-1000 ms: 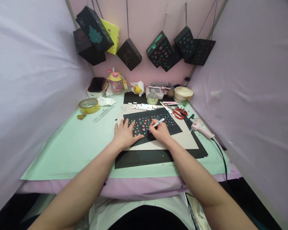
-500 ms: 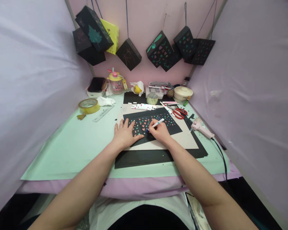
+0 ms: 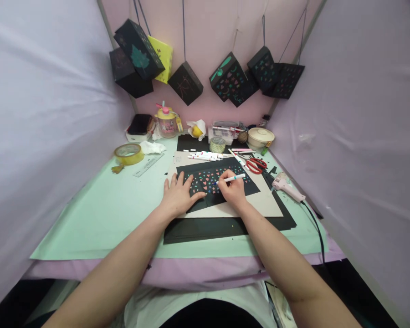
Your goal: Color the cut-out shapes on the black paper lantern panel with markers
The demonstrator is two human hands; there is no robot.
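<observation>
A black sheet [image 3: 205,201] with small coloured hearts, stars and triangles lies on a pale board [image 3: 263,207], over larger black sheets [image 3: 205,231]. My left hand [image 3: 178,193] rests flat on the black sheet's left part, fingers spread. In my right hand [image 3: 231,189] is a white marker with a blue band [image 3: 238,177], its dark tip pointing left, close to the coloured shapes. Whether the tip touches the sheet cannot be told. Several white markers [image 3: 207,156] lie just behind the black sheet.
Red-handled scissors [image 3: 256,166] and a pink glue gun [image 3: 289,187] with a cord lie right. Yellow tape [image 3: 129,154] and a ruler [image 3: 148,165] are left. A bottle [image 3: 166,123], tape roll [image 3: 217,145] and bowl [image 3: 260,136] stand behind. Decorated black boxes [image 3: 186,84] hang above.
My right hand has shifted slightly right, and the marker now lies flatter, its tip lifted from its earlier spot. My left hand stays on the sheet. The whole view has moved slightly.
</observation>
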